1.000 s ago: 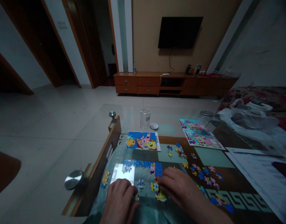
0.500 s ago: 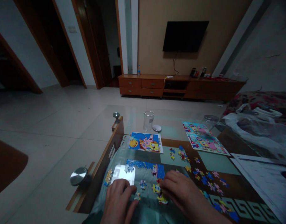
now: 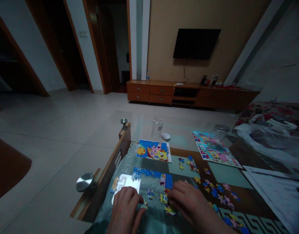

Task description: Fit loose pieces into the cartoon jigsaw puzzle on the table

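A partly built jigsaw puzzle (image 3: 151, 175) lies on the glass table top, its blue edge joined along the far side. My left hand (image 3: 125, 208) rests at the near side, just below a white sheet (image 3: 127, 182) and close to a small loose piece (image 3: 144, 204). My right hand (image 3: 188, 203) is curled over a cluster of yellow pieces (image 3: 166, 203), its fingertips among them. Whether it grips one is hidden. A cartoon picture card (image 3: 153, 151) lies beyond the puzzle, and several loose pieces (image 3: 214, 191) are scattered to the right.
A second picture sheet (image 3: 215, 151) lies at the far right of the table, behind a glass jar (image 3: 221, 130). A drinking glass (image 3: 157, 128) and a white lid (image 3: 165, 136) stand farther back. A white plastic bag (image 3: 268, 136) lies on the right. Metal knobs mark the table's left edge.
The whole scene has shifted right and down in view as my head turned. Both hands stay in about the same place over the puzzle.
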Action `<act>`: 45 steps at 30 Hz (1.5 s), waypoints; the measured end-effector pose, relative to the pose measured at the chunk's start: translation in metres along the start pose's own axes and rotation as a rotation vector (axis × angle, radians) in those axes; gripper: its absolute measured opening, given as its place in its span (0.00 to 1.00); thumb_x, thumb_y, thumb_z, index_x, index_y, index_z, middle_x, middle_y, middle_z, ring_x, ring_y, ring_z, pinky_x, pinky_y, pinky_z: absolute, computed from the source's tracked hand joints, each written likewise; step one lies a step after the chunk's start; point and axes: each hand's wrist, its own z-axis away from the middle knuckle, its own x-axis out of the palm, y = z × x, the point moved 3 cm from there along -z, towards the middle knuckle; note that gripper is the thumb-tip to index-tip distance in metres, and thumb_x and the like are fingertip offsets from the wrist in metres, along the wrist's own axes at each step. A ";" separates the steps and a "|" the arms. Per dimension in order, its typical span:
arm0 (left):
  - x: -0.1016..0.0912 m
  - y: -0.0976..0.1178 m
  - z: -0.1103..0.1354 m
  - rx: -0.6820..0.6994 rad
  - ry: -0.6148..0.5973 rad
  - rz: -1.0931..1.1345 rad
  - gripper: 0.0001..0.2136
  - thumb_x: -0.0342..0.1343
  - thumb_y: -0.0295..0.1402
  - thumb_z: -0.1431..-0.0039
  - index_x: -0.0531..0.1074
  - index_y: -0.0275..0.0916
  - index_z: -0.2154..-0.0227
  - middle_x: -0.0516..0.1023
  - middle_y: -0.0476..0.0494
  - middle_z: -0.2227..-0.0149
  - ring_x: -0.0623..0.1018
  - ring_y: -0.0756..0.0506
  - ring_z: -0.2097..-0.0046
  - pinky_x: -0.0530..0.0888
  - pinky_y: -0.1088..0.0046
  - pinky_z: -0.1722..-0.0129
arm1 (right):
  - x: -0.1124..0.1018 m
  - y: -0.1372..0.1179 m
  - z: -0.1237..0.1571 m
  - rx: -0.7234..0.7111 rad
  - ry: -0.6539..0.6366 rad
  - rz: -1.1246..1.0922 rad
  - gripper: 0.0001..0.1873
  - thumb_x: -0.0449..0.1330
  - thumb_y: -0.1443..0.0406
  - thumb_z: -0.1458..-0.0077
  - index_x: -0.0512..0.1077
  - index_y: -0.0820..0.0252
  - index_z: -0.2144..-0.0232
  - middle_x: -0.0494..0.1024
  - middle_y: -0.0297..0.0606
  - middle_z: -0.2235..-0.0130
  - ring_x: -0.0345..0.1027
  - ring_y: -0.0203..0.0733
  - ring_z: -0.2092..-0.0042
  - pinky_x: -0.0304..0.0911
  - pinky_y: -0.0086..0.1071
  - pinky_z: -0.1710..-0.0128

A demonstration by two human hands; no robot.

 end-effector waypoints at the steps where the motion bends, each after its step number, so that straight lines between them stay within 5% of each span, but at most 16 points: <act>1: 0.000 0.000 0.000 -0.003 -0.003 -0.002 0.06 0.53 0.26 0.44 0.69 0.45 0.66 0.71 0.47 0.63 0.69 0.42 0.59 0.65 0.64 0.60 | 0.000 0.000 0.000 0.000 0.002 0.006 0.10 0.53 0.77 0.42 0.70 0.58 0.66 0.72 0.36 0.66 0.64 0.42 0.64 0.52 0.34 0.65; 25: 0.003 -0.003 -0.001 0.021 -0.029 -0.005 0.07 0.46 0.29 0.39 0.68 0.43 0.69 0.71 0.45 0.64 0.69 0.43 0.60 0.65 0.65 0.60 | 0.000 0.000 -0.001 0.008 -0.010 0.015 0.10 0.56 0.77 0.43 0.70 0.58 0.67 0.73 0.35 0.65 0.66 0.41 0.64 0.54 0.34 0.64; 30: 0.003 -0.005 0.000 0.029 -0.017 -0.012 0.01 0.54 0.31 0.41 0.69 0.45 0.67 0.71 0.47 0.64 0.70 0.42 0.59 0.66 0.66 0.60 | -0.001 -0.002 0.000 0.011 -0.006 0.005 0.10 0.56 0.77 0.43 0.70 0.57 0.68 0.73 0.34 0.65 0.66 0.40 0.63 0.56 0.33 0.62; 37: 0.004 -0.008 0.001 0.040 -0.042 -0.014 0.06 0.60 0.30 0.46 0.70 0.46 0.67 0.71 0.49 0.64 0.70 0.42 0.59 0.65 0.65 0.60 | -0.005 -0.008 -0.001 0.044 -0.023 -0.012 0.11 0.56 0.78 0.42 0.70 0.58 0.67 0.74 0.34 0.64 0.67 0.41 0.62 0.56 0.34 0.60; 45: 0.007 -0.015 0.006 0.162 -0.120 -0.067 0.02 0.54 0.36 0.39 0.69 0.46 0.65 0.73 0.49 0.65 0.72 0.44 0.61 0.67 0.68 0.63 | -0.005 -0.005 0.000 0.026 -0.005 -0.047 0.10 0.55 0.77 0.41 0.70 0.57 0.66 0.74 0.35 0.63 0.66 0.41 0.62 0.55 0.35 0.60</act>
